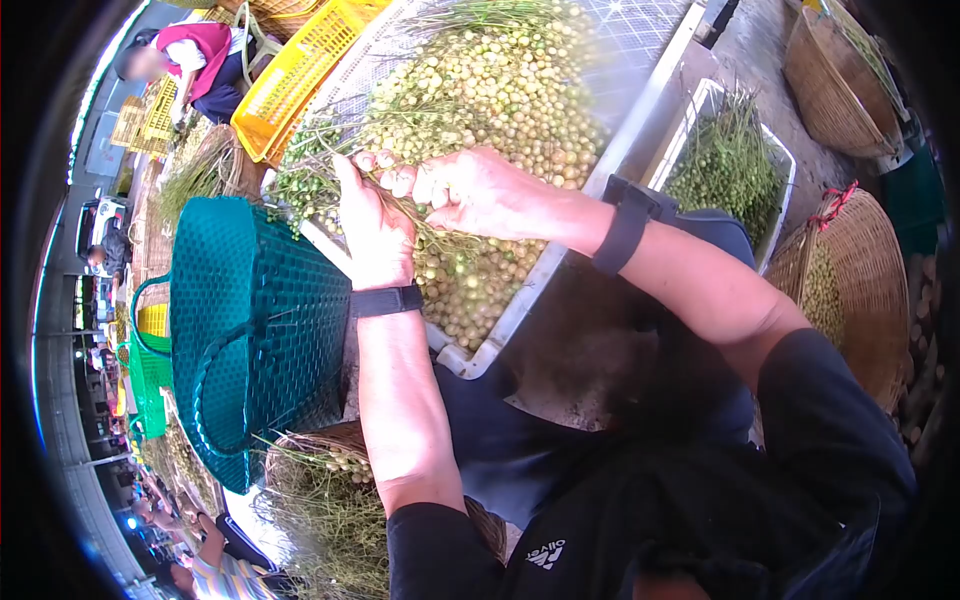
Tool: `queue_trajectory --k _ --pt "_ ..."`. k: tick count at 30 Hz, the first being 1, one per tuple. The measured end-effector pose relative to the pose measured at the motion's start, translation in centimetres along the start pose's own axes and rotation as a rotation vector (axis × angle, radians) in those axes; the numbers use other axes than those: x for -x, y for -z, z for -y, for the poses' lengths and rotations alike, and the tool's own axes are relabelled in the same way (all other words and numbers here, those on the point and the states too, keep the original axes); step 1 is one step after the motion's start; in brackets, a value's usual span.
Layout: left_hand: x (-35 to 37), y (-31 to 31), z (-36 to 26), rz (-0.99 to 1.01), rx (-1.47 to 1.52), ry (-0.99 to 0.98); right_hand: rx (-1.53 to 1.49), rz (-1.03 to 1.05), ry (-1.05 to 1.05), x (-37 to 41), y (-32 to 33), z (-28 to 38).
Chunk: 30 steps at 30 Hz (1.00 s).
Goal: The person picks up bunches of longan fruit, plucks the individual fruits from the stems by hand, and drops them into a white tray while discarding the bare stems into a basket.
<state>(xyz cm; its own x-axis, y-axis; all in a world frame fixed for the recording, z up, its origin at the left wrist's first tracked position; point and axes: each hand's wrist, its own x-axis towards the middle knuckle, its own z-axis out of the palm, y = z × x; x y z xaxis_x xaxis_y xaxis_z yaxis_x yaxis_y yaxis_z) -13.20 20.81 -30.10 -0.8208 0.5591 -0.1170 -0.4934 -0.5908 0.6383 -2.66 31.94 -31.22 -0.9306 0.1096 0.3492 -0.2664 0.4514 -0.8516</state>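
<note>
My left hand (375,225) is closed around a bunch of thin fruit stems (322,165) over the tray's left side. Close beside it, my right hand (485,195) has its fingers curled in at the stem ends; whatever lies inside them is hidden. Under both hands spreads a heap of small round yellow-green fruits (500,90), with twigs among them. The heap rests in a large pale tray (585,205) with a raised rim. Dark bands circle both wrists.
A teal woven basket (215,330) stands left of my arm, near a yellow crate (285,90). Stripped stems (325,520) fill a basket below. On the right are a white tub (790,160) of green stems and wicker baskets (875,290). Another person (205,60) works at upper left.
</note>
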Motion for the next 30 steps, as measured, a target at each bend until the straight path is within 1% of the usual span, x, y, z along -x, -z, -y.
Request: queue_trajectory --k 1,3,7,10,12,13,15,16,18,19,21,22,24,25,27,28,30 --pt "0.1 -0.1 0.1 0.0 0.0 0.002 0.0 -0.001 -0.001 0.1 0.0 0.1" --pt "0.4 -0.4 0.1 -0.055 -0.061 -0.032 0.026 -0.106 0.058 0.1 0.0 0.4" --pt "0.4 -0.3 0.1 -0.059 -0.118 -0.071 -0.018 -0.134 0.126 0.2 0.3 0.9" --pt "0.2 0.1 -0.2 -0.066 -0.107 -0.049 0.049 -0.106 0.174 0.1 0.5 0.6" --pt "0.2 0.5 -0.8 0.019 0.041 0.1 0.047 -0.013 0.14 -0.2 0.5 0.0" --pt "0.1 0.6 -0.9 0.019 0.041 0.1 0.046 -0.013 0.14 -0.5 0.6 -0.2" --pt "0.2 0.4 -1.0 0.088 0.026 0.124 -0.14 0.124 -0.108 -0.8 1.0 0.0" --pt "0.4 0.2 -1.1 0.087 0.025 0.126 -0.141 0.123 -0.109 -0.8 1.2 0.4" --pt "0.8 -0.3 -1.2 0.11 0.026 0.163 -0.514 0.258 -0.5 -0.6 2.1 1.2" --pt "0.8 -0.4 -1.2 0.109 0.025 0.164 -0.514 0.258 -0.501 -0.6 2.3 0.9" --pt "0.8 -0.5 -1.2 0.247 0.016 0.175 -0.77 0.408 -0.517 -0.8 2.8 0.2" --pt "0.8 -0.5 -1.2 0.245 0.016 0.175 -0.771 0.41 -0.518 -0.6 2.8 0.0" --pt "0.9 -0.6 -1.3 0.248 -0.034 0.132 -0.829 0.404 -0.453 -0.5 2.7 0.0" --pt "1.0 -0.8 -1.4 0.247 -0.033 0.132 -0.829 0.405 -0.454 -0.5 2.7 0.2" --pt "1.3 -0.9 -1.8 0.162 -0.003 0.121 -1.025 0.289 -0.583 -0.5 2.8 0.5" --pt "1.1 -0.5 -2.0 0.161 -0.002 0.119 -1.024 0.291 -0.584 -0.5 2.8 0.4" --pt "0.6 0.3 -2.5 0.187 0.028 0.146 -1.159 0.272 -0.615 -0.6 3.1 0.2"
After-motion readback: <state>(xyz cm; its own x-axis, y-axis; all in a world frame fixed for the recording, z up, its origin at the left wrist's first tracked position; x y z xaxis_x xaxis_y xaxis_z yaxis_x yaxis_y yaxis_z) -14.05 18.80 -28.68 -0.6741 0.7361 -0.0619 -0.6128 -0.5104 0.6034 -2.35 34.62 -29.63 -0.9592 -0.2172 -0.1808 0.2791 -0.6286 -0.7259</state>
